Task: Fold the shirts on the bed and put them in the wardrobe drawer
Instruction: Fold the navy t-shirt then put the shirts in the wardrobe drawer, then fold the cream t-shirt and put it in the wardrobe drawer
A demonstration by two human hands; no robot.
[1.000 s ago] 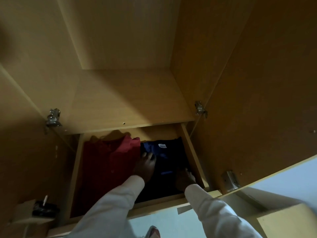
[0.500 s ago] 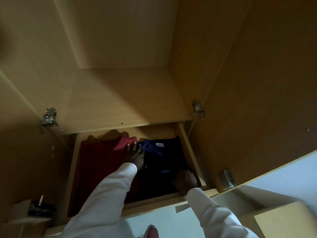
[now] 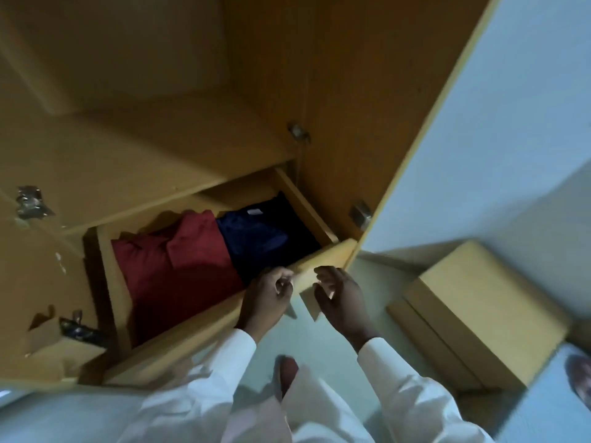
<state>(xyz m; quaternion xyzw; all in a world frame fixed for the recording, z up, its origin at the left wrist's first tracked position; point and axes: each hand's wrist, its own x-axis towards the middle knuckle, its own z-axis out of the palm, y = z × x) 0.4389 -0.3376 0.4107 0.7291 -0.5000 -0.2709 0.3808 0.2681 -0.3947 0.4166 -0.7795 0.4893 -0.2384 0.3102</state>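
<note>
The wardrobe drawer point(image 3: 179, 343) stands pulled out. Inside it lie a folded red shirt point(image 3: 172, 266) on the left and a folded navy shirt point(image 3: 262, 238) on the right, side by side. My left hand point(image 3: 268, 298) is outside the drawer, fingers curled at the top edge of the drawer front near its right end. My right hand point(image 3: 342, 302) hovers just right of it, fingers loosely bent and holding nothing, beside a small wooden piece on the drawer front. Both arms wear white sleeves.
A bare wooden shelf point(image 3: 144, 161) sits above the drawer. The open wardrobe door point(image 3: 367, 107) stands at the right. A light wooden box point(image 3: 473, 314) lies on the floor to the right. A torn cardboard box point(image 3: 57, 340) with a dark item sits low left.
Both hands have come out of the drawer and off the shirts to the drawer front. My view has swung right and lower, showing the floor and wooden box.
</note>
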